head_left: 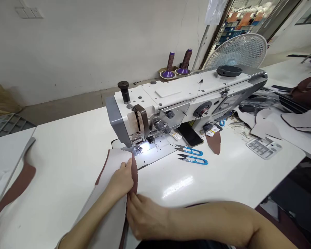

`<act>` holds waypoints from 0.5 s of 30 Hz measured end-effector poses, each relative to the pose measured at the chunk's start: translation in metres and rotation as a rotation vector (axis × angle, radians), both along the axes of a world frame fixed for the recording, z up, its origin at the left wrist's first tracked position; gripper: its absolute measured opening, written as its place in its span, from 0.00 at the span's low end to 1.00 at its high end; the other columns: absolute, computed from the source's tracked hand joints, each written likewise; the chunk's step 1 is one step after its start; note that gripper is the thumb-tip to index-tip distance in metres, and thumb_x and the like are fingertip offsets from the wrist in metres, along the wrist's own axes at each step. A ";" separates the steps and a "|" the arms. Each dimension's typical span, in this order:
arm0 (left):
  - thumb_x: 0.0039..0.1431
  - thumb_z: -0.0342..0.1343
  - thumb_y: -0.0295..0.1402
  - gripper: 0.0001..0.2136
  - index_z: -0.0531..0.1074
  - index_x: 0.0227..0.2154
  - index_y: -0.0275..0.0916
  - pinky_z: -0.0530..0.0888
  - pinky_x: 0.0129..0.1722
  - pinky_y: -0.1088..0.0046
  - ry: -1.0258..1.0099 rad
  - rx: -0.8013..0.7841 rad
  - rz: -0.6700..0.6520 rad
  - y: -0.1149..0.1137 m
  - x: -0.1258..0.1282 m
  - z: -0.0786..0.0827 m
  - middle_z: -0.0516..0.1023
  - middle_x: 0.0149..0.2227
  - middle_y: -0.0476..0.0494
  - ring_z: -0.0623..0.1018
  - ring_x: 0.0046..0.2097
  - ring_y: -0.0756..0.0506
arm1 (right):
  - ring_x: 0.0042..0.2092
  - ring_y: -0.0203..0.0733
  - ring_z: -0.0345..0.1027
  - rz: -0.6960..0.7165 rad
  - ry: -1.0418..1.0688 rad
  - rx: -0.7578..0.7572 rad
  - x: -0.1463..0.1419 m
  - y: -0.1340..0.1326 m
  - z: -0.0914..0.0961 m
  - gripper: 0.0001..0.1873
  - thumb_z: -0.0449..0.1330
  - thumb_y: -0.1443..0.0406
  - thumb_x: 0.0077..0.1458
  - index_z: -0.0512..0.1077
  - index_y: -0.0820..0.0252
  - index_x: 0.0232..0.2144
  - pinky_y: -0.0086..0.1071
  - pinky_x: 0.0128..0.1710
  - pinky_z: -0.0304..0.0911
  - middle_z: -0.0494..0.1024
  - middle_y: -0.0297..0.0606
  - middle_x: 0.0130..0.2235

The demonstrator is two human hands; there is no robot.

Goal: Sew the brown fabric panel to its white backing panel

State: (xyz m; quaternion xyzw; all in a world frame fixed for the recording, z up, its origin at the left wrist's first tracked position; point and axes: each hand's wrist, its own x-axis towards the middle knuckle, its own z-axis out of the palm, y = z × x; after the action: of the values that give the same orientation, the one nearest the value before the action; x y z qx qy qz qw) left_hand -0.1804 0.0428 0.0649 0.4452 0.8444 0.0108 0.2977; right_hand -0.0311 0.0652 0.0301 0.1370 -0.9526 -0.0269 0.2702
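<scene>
A white-backed brown leather piece (pixel 114 162) lies on the white table (pixel 217 173), its far end under the presser foot (pixel 138 147) of a white and grey sewing machine (pixel 181 93). My left hand (pixel 123 178) rests on the piece just before the needle, fingers closed along its brown right edge. My right hand (pixel 142 216) sits nearer me, fingers pinched on the same edge. The fingertips are partly hidden by the material.
Two blue thread snips (pixel 193 155) and a black phone (pixel 190 135) lie right of the needle. A small brown cut piece (pixel 214 142), a grey tray (pixel 263 148), more cut pieces at the right, a fan (pixel 238 50) and two purple thread cones (pixel 177 64) stand behind.
</scene>
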 end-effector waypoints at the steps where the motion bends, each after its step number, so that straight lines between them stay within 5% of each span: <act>1: 0.54 0.38 0.17 0.33 0.48 0.65 0.30 0.67 0.52 0.60 -0.050 0.022 0.007 0.001 -0.004 -0.001 0.61 0.58 0.29 0.69 0.54 0.35 | 0.38 0.58 0.72 -0.040 0.000 -0.016 -0.005 0.011 -0.004 0.12 0.51 0.71 0.53 0.73 0.74 0.32 0.42 0.32 0.65 0.76 0.58 0.36; 5: 0.55 0.43 0.18 0.31 0.51 0.63 0.29 0.58 0.61 0.73 -0.177 0.084 0.005 0.006 -0.016 -0.004 0.59 0.62 0.37 0.61 0.62 0.46 | 0.50 0.62 0.67 -0.113 0.025 0.107 -0.026 0.053 -0.015 0.16 0.50 0.71 0.57 0.72 0.80 0.42 0.50 0.48 0.64 0.73 0.64 0.46; 10: 0.57 0.45 0.20 0.33 0.44 0.65 0.30 0.56 0.63 0.71 -0.246 0.102 0.099 0.011 -0.008 0.000 0.53 0.65 0.40 0.59 0.63 0.46 | 0.46 0.65 0.70 -0.137 0.069 0.155 -0.028 0.063 -0.016 0.15 0.51 0.73 0.54 0.73 0.82 0.38 0.50 0.40 0.69 0.74 0.66 0.43; 15: 0.55 0.45 0.18 0.33 0.46 0.65 0.30 0.54 0.63 0.70 -0.238 0.062 0.045 0.019 0.000 0.003 0.54 0.64 0.40 0.57 0.64 0.46 | 0.46 0.64 0.71 -0.167 0.102 0.136 -0.019 0.060 -0.016 0.15 0.51 0.73 0.52 0.73 0.82 0.37 0.50 0.39 0.70 0.74 0.66 0.43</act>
State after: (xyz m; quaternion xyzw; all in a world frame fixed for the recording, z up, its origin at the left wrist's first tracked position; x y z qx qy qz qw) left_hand -0.1801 0.0622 0.0682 0.4306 0.8121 0.0966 0.3818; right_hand -0.0496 0.1251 0.0139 0.0734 -0.9417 -0.1208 0.3052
